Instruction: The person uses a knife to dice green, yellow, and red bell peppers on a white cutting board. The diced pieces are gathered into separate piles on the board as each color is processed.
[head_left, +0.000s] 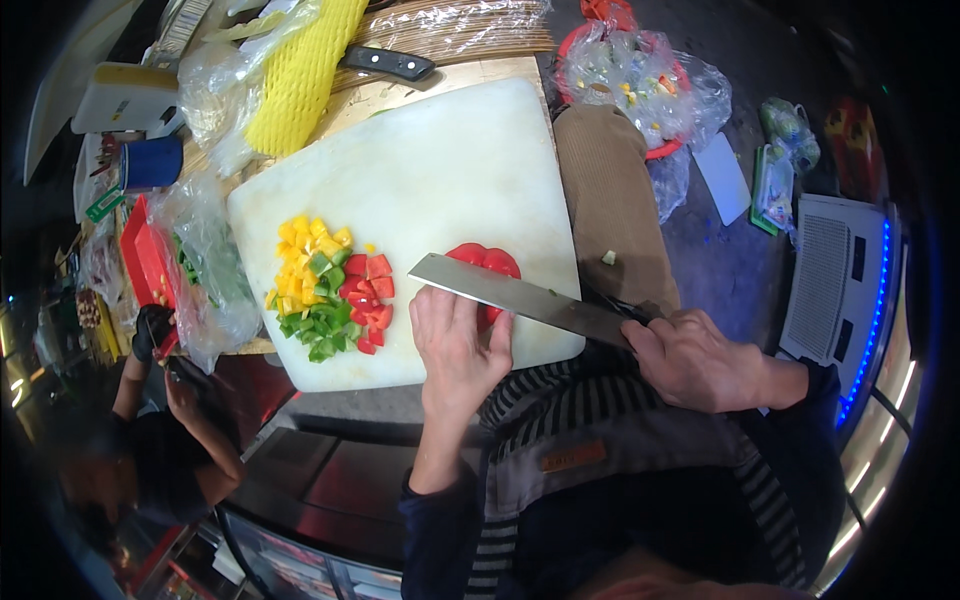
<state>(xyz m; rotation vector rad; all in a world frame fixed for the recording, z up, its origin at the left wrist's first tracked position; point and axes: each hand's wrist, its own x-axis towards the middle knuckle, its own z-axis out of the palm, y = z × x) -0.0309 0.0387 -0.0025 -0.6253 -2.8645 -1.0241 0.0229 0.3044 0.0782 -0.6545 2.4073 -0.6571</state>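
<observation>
My right hand (686, 360) grips the handle of a wide-bladed kitchen knife (525, 298), whose blade points left over a red bell pepper (487, 259). The blade hides part of the pepper. Fingers of my left hand (461, 341) are bent beside the blade's near edge, with the thumb by the pepper's lower part; whether they press on it is hard to tell. Under all this lies a white cutting board (450, 172). To the left on it sit cut pieces of yellow pepper (300, 251), green pepper (319, 322) and red pepper (367, 292), heaped side by side.
A black-handled knife (394, 63) lies beyond the board, near yellow foam netting (304, 82) and wrapped wooden skewers (450, 30). Plastic bags (217, 262) and a red tray (142, 251) are at left, where another person works. A lined red basket (630, 82) holds scraps at upper right.
</observation>
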